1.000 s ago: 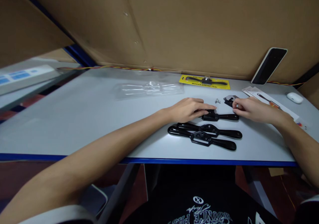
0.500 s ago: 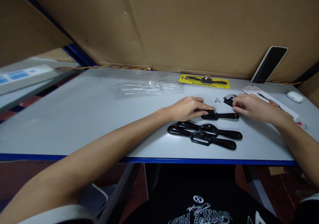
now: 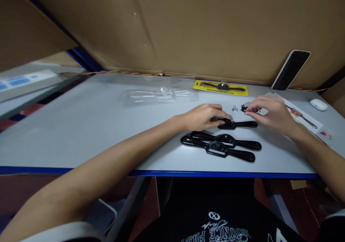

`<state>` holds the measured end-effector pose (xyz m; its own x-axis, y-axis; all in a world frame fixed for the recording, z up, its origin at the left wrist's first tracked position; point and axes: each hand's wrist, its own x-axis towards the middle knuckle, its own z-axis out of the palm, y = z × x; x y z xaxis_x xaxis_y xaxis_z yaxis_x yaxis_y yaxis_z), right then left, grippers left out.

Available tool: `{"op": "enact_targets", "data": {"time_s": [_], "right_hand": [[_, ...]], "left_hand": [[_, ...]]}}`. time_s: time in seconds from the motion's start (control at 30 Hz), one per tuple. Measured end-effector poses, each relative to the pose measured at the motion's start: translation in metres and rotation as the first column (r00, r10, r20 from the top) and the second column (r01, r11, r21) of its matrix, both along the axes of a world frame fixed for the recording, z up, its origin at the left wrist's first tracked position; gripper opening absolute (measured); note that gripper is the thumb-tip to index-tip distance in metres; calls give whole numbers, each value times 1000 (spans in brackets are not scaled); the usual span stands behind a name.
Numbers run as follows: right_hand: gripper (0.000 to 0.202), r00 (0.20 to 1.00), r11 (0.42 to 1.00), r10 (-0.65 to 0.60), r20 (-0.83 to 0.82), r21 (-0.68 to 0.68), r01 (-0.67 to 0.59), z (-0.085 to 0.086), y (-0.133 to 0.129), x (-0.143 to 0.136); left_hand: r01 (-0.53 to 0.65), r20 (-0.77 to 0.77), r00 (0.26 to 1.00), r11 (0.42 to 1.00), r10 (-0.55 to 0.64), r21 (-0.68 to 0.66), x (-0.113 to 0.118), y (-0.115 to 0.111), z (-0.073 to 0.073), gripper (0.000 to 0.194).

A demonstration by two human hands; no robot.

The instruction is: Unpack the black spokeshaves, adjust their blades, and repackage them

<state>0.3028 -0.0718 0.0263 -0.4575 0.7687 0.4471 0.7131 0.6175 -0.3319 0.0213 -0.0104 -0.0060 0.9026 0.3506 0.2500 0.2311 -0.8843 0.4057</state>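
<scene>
Black metal two-handled tool [image 3: 244, 124]: long axis left to right | left hand [image 3: 204, 117]: nearer, fingers bent over its left half, grip unclear | right hand [image 3: 275, 115]: fingertips nearly together beyond its right handle, at small dark part [image 3: 243, 108], hold unclear

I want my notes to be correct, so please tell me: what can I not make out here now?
Head view:
- Left end of the farthest spokeshave: hidden by the left hand.
- What the right hand pinches, if anything: its fingers cover it.
- Small metal pieces: too small to count.
- Leaflet text: too small, partly behind the right hand.
- Right elbow: cut off by the right edge.
</scene>
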Motion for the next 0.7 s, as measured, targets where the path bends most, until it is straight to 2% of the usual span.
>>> {"op": "enact_targets", "data": {"time_s": [0.07,0.2,0.3,0.43,0.7], "right_hand": [[17,994,1000,9,-112,-9,-11,-5,-6,-13],[7,956,993,92,-279,-44,-108,-21,-9,-32],[12,958,991,130,-255,10,-132,-32,-5,-38],[16,963,981,184,-197,100,-167,-37,-1,-39],[10,959,986,166,-231,57,-157,-39,-3,-39]], "left_hand": [[0,5,1000,1000,0,-10,1,0,0,34],[3,33,999,1000,-3,-1,2,1,-3,31],[8,62,998,999,-10,38,2,2,-7,30],[15,89,996,996,-23,90,3,2,-9,27],[4,127,992,995,-17,101,3,1,-11,25]]}}
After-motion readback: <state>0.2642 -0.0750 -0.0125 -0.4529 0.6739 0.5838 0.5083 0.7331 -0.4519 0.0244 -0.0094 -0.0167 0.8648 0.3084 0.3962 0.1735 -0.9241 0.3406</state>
